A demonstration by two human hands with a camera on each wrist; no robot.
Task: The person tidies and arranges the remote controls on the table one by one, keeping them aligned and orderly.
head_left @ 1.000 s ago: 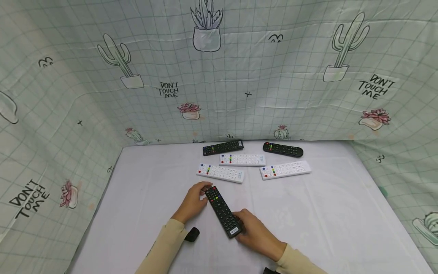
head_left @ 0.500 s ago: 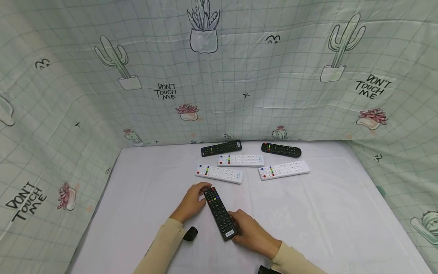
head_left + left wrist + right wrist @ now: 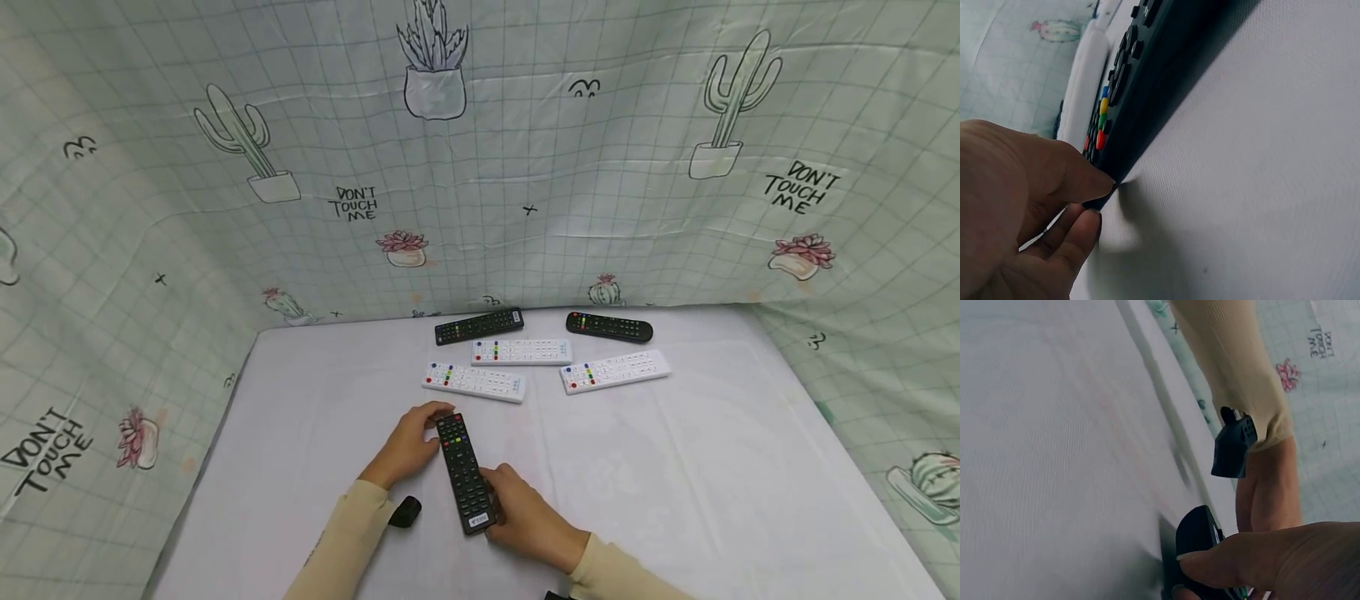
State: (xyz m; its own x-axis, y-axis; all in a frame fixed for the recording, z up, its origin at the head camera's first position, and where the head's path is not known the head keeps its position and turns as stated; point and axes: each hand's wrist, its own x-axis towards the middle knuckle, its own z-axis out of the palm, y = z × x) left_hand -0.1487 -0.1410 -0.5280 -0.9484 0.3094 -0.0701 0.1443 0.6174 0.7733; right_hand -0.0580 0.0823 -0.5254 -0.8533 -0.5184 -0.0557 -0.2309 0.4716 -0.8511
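Note:
A black remote control (image 3: 463, 473) lies lengthwise between both hands, buttons up, its near end bearing a white label. My left hand (image 3: 407, 446) holds its far end at the left corner. In the left wrist view, thumb and fingertips pinch that end below the red, green, yellow and blue buttons. My right hand (image 3: 528, 517) grips the near end from the right side; in the right wrist view its thumb (image 3: 1210, 565) lies against the remote's edge. The right hand's other fingers are mostly hidden behind the remote.
Beyond the hands lie three white remotes: one left (image 3: 474, 382), one middle (image 3: 521, 352), one right (image 3: 615, 372). Two black remotes, left (image 3: 478, 326) and right (image 3: 609, 327), lie at the table's back edge. A cactus-print curtain (image 3: 480, 167) encloses the white table (image 3: 675, 467).
The held remote's near end has swung left with the right hand, so the remote points more straight away from me. The head view has shifted slightly. The other remotes stayed put.

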